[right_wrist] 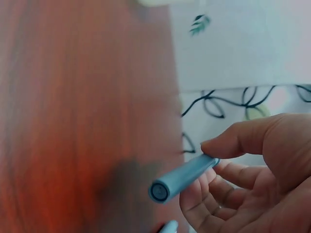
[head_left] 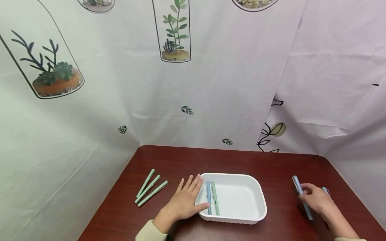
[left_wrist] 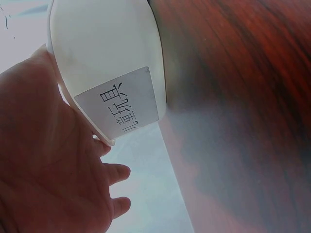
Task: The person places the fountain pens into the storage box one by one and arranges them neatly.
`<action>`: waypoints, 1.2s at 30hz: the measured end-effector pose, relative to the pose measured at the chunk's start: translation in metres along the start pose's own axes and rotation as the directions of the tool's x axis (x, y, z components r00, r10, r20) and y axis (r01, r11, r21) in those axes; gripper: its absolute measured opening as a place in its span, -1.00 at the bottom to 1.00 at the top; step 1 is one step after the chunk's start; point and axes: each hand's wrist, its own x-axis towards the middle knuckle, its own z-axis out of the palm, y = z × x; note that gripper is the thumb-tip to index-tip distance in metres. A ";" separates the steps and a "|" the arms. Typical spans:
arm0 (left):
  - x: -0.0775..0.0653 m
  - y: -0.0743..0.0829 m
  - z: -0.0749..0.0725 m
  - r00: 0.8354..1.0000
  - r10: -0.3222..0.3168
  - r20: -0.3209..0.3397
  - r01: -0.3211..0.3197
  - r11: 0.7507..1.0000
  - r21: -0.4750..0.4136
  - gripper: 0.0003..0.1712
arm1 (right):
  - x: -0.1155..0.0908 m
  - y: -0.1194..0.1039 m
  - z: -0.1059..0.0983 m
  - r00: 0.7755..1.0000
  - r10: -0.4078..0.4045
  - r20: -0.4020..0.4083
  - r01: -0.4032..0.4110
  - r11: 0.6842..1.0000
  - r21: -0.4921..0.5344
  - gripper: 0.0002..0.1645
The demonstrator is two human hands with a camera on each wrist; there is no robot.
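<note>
My left hand rests with straight fingers on the left rim of a white plastic tray. In the left wrist view, a label with printed characters shows on the tray's outer wall. Inside the tray, toward its left side, a blue pen and a green pen lie side by side. At the right of the table, my right hand pinches another blue pen between thumb and fingers, its round end facing the right wrist camera. A further blue pen lies beyond that hand, mostly hidden.
Three green pens lie fanned out on the dark red wooden table, left of the tray. A white cloth printed with plants hangs behind the table and along its sides.
</note>
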 end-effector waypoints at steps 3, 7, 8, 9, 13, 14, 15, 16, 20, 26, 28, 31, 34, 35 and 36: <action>0.000 0.000 0.000 1.000 -0.001 0.005 0.001 1.000 0.005 0.08 | -0.004 -0.009 -0.002 0.999 -0.035 0.008 0.034 0.996 0.084 -0.41; 0.000 0.000 -0.001 1.000 -0.004 0.011 0.004 1.000 0.008 0.08 | -0.008 -0.021 -0.004 0.997 -0.063 0.038 0.056 0.985 0.161 -0.41; 0.000 0.000 -0.001 1.000 -0.004 0.010 0.004 1.000 0.007 0.08 | -0.010 -0.023 -0.004 0.997 -0.068 0.044 0.059 0.983 0.176 -0.40; 0.000 0.000 -0.001 1.000 -0.004 0.010 0.004 1.000 0.007 0.08 | -0.011 -0.026 -0.004 0.996 -0.072 0.051 0.061 0.980 0.191 -0.39; 0.000 0.000 -0.001 1.000 -0.004 0.012 0.004 1.000 0.008 0.08 | -0.014 -0.035 -0.003 0.995 -0.084 0.059 0.069 0.972 0.223 -0.36; 0.000 0.000 -0.001 1.000 -0.004 0.013 0.004 1.000 0.008 0.08 | -0.015 -0.038 -0.003 0.995 -0.084 0.060 0.068 0.971 0.230 -0.36; 0.000 0.000 -0.001 1.000 -0.005 0.015 0.005 1.000 0.007 0.09 | -0.015 -0.040 -0.003 0.994 -0.085 0.063 0.068 0.969 0.236 -0.36; 0.000 0.000 -0.001 1.000 -0.005 0.015 0.005 1.000 0.006 0.09 | -0.016 -0.042 -0.003 0.994 -0.085 0.064 0.067 0.968 0.240 -0.37; 0.000 0.000 -0.001 1.000 -0.005 0.014 0.005 1.000 0.005 0.08 | -0.018 -0.051 -0.001 0.995 -0.083 0.062 0.066 0.969 0.236 -0.37; 0.000 -0.001 -0.001 1.000 -0.004 0.014 0.004 1.000 0.008 0.08 | -0.022 -0.063 0.004 0.996 -0.082 0.046 0.070 0.975 0.213 -0.36; 0.001 -0.001 0.000 1.000 -0.004 0.013 0.004 1.000 0.011 0.09 | -0.023 -0.067 0.006 0.995 -0.084 0.045 0.073 0.975 0.208 -0.36; 0.001 -0.001 0.000 1.000 -0.002 0.012 0.002 1.000 0.013 0.09 | -0.023 -0.072 0.009 0.994 -0.095 0.049 0.083 0.976 0.199 -0.33; 0.001 -0.001 -0.001 1.000 -0.002 0.011 0.002 1.000 0.012 0.09 | -0.023 -0.078 0.013 0.994 -0.096 0.056 0.083 0.978 0.190 -0.31; 0.001 -0.001 -0.001 1.000 -0.002 0.011 0.002 1.000 0.011 0.09 | -0.024 -0.079 0.014 0.994 -0.097 0.058 0.084 0.978 0.191 -0.30; 0.001 -0.001 -0.001 1.000 -0.002 0.010 0.002 1.000 0.011 0.09 | -0.024 -0.081 0.015 0.994 -0.097 0.058 0.084 0.978 0.193 -0.30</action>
